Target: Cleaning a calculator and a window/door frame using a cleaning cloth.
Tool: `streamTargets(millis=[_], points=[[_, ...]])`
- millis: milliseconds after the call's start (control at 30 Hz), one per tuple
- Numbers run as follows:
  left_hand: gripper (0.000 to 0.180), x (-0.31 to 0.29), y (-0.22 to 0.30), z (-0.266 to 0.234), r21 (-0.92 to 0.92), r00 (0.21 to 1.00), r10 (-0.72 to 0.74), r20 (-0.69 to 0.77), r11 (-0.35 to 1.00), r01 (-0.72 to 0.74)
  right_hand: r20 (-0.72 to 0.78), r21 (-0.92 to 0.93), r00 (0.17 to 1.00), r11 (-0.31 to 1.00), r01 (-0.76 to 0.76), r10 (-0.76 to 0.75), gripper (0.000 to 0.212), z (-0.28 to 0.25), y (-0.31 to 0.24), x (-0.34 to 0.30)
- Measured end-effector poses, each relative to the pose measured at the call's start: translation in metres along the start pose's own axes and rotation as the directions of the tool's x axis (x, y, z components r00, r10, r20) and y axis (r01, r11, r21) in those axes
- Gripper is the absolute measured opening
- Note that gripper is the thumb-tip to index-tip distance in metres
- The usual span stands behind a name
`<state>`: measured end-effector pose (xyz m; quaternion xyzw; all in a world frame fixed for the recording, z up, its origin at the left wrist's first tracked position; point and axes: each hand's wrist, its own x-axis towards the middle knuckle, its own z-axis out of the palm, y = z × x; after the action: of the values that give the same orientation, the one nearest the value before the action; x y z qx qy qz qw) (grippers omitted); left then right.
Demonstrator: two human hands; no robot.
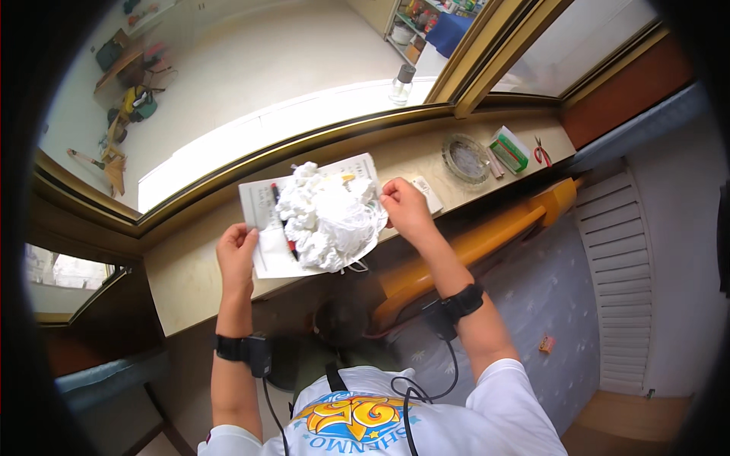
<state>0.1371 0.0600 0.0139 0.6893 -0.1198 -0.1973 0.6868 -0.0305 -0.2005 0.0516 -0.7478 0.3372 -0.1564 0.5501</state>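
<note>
An open booklet (260, 199) with printed pages is held level over the front of the sill. On it lies a heap of white crocheted yarn (328, 220), with loose strands hanging at its lower right. A black and red pen (293, 247) lies along the heap's left side, partly under it. My left hand (237, 254) is closed on the booklet's left edge, thumb on top. My right hand (407, 205) pinches the booklet's right edge beside the yarn; its fingertips are partly hidden.
Right along the sill (190, 285) are a small white packet (427, 195), a glass ashtray (466, 159), a green and white box (509, 150) and red-handled pliers (541, 152). A yellow chair (471, 243) stands below. Beyond the window frame (266, 156) is a bottle (401, 85).
</note>
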Motion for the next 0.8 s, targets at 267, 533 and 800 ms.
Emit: streamTargets(millis=[267, 533, 800], points=[[0.009, 0.014, -0.007, 0.095, 0.029, 1.0, 0.015, -0.003, 0.999, -0.015, -0.016, -0.053, 1.0, 0.998, 0.024, -0.025, 0.006, -0.084, 0.035, 0.035], [0.014, 0.027, -0.007, 0.177, 0.065, 0.998, -0.047, 0.028, 0.997, 0.045, -0.028, -0.096, 1.0, 0.995, -0.008, 0.005, 0.008, -0.146, 0.08, 0.079], [0.013, 0.047, -0.042, 0.211, 0.079, 1.0, 0.019, 0.009, 0.997, -0.02, -0.025, -0.189, 1.0, 0.982, -0.008, 0.003, 0.006, -0.166, 0.095, 0.11]])
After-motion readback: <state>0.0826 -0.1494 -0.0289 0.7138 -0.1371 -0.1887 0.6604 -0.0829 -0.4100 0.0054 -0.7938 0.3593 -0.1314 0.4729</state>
